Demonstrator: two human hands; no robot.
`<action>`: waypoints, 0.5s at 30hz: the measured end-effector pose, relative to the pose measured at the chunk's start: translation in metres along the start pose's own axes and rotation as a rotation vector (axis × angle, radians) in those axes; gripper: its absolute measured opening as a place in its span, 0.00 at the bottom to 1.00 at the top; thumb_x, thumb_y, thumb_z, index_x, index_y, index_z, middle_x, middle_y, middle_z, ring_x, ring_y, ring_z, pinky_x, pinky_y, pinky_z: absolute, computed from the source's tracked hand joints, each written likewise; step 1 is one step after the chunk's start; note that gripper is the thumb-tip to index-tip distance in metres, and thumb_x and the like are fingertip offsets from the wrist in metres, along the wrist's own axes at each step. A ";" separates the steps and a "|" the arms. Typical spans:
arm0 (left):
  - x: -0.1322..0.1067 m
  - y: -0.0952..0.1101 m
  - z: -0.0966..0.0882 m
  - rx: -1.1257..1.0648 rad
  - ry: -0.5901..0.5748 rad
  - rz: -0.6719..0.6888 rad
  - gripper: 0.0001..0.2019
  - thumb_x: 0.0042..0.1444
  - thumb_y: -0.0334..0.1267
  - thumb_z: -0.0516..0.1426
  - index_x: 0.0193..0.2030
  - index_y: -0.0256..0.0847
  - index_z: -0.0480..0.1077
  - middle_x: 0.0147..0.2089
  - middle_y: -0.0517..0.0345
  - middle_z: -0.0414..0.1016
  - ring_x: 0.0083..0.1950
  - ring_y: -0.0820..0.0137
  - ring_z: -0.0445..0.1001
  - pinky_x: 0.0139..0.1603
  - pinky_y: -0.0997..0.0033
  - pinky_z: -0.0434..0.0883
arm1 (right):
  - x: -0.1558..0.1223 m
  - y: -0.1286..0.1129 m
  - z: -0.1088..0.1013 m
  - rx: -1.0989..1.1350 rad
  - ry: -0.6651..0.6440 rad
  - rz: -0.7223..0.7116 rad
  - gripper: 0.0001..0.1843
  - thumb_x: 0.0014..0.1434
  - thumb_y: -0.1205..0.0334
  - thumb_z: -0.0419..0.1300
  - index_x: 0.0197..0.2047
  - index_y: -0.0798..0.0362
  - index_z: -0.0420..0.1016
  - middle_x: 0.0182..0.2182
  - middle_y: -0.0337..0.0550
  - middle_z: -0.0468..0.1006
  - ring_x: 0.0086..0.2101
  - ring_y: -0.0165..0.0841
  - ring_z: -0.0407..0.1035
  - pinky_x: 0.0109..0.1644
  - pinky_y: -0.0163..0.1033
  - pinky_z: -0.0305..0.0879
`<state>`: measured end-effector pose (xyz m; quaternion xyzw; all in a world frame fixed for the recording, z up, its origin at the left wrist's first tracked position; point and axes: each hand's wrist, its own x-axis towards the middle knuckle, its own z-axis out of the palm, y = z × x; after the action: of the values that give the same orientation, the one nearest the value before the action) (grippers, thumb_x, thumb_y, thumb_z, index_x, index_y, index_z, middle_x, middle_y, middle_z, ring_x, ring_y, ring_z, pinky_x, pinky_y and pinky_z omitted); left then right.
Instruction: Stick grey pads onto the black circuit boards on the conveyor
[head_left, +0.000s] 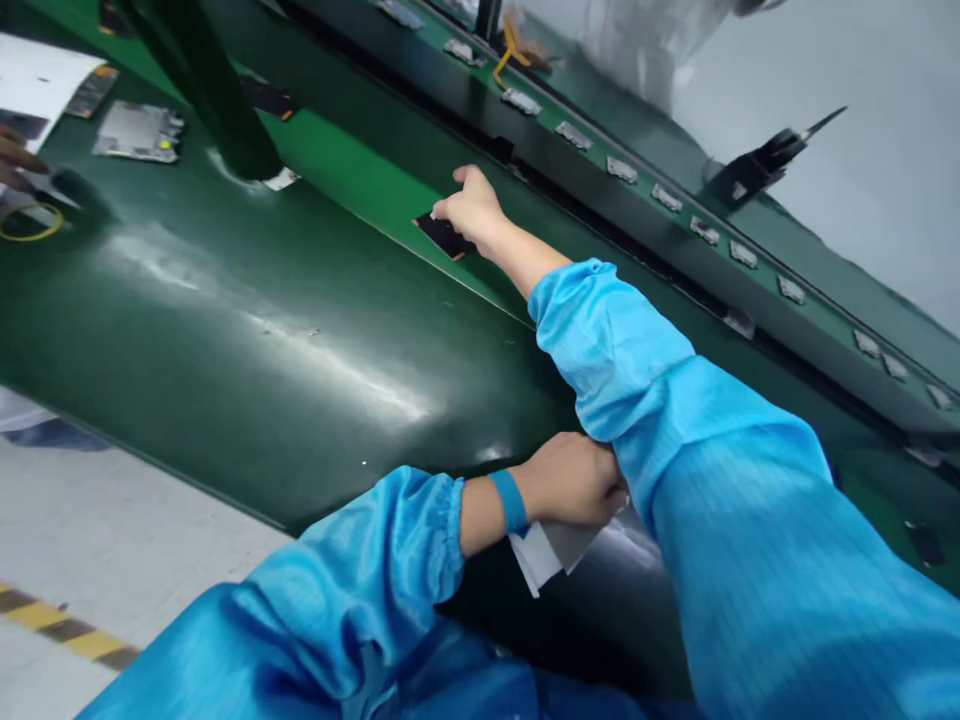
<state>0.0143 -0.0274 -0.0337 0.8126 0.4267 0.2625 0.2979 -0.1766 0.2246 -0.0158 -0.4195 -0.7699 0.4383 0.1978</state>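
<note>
A thin black rectangular panel with orange-edged ends (441,238) is seen lying on the bright green strip (375,190) set along the dark green glossy bench top (187,300). Its two o'clock edge is overlapped by the bare right hand (476,208), whose thumb and forefinger are spread apart; whether the panel is gripped cannot be told. At five o'clock from it, well apart from the right hand, folded white and grey sheets (551,550) are clamped in the curled left hand (574,480), above which a blue wristband (509,501) is worn. Beyond, from twelve round past three o'clock, small silvery metal pieces (621,170) are spaced in a row. Towards ten o'clock, a flat grey metal-faced board (135,132) is seen; at nine, a yellow ring (31,222) is seen near another person's hand (16,160).
</note>
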 end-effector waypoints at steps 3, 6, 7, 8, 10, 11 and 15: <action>0.000 -0.001 0.007 0.028 0.036 0.036 0.10 0.60 0.43 0.63 0.33 0.39 0.77 0.40 0.48 0.85 0.46 0.53 0.83 0.44 0.60 0.75 | 0.021 0.006 0.019 -0.049 0.044 0.028 0.29 0.53 0.68 0.65 0.57 0.48 0.66 0.39 0.46 0.80 0.45 0.47 0.77 0.45 0.47 0.75; 0.001 -0.001 0.009 0.019 0.064 0.073 0.08 0.57 0.40 0.64 0.29 0.40 0.75 0.37 0.48 0.84 0.45 0.52 0.83 0.45 0.57 0.77 | 0.027 0.014 0.027 -0.103 0.070 0.042 0.23 0.52 0.68 0.66 0.51 0.48 0.67 0.36 0.45 0.78 0.42 0.46 0.76 0.44 0.47 0.74; 0.001 -0.001 0.009 0.013 0.059 0.082 0.08 0.56 0.39 0.64 0.28 0.41 0.74 0.36 0.48 0.83 0.43 0.52 0.83 0.44 0.57 0.77 | 0.026 0.016 0.028 -0.122 0.071 0.040 0.23 0.51 0.69 0.67 0.49 0.48 0.67 0.35 0.45 0.77 0.41 0.46 0.76 0.44 0.47 0.74; 0.001 -0.001 0.008 0.008 0.050 0.090 0.08 0.56 0.38 0.64 0.27 0.41 0.74 0.34 0.48 0.83 0.42 0.52 0.83 0.44 0.57 0.78 | 0.025 0.018 0.027 -0.139 0.069 0.031 0.22 0.51 0.69 0.67 0.48 0.48 0.67 0.34 0.45 0.76 0.40 0.45 0.75 0.43 0.47 0.73; 0.002 0.000 0.007 0.001 0.032 0.101 0.08 0.55 0.38 0.64 0.26 0.42 0.73 0.32 0.48 0.81 0.40 0.54 0.82 0.44 0.57 0.78 | 0.020 0.019 0.023 -0.156 0.046 -0.018 0.21 0.52 0.69 0.68 0.46 0.48 0.68 0.34 0.44 0.75 0.40 0.44 0.74 0.43 0.47 0.72; 0.002 0.000 0.007 0.001 0.034 0.109 0.08 0.55 0.38 0.64 0.26 0.42 0.73 0.31 0.48 0.81 0.40 0.54 0.81 0.44 0.56 0.78 | 0.016 0.020 0.020 -0.154 0.018 -0.062 0.20 0.53 0.68 0.69 0.46 0.48 0.68 0.34 0.44 0.75 0.40 0.44 0.74 0.42 0.47 0.72; 0.002 0.000 0.009 0.002 0.051 0.126 0.09 0.55 0.36 0.63 0.24 0.41 0.74 0.28 0.50 0.79 0.37 0.57 0.79 0.44 0.57 0.76 | -0.007 0.018 0.003 -0.135 -0.095 -0.246 0.20 0.58 0.59 0.72 0.49 0.48 0.68 0.35 0.43 0.76 0.40 0.40 0.73 0.42 0.45 0.72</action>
<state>0.0212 -0.0277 -0.0398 0.8312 0.3822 0.3009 0.2691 -0.1664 0.2222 -0.0326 -0.3132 -0.8518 0.3773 0.1844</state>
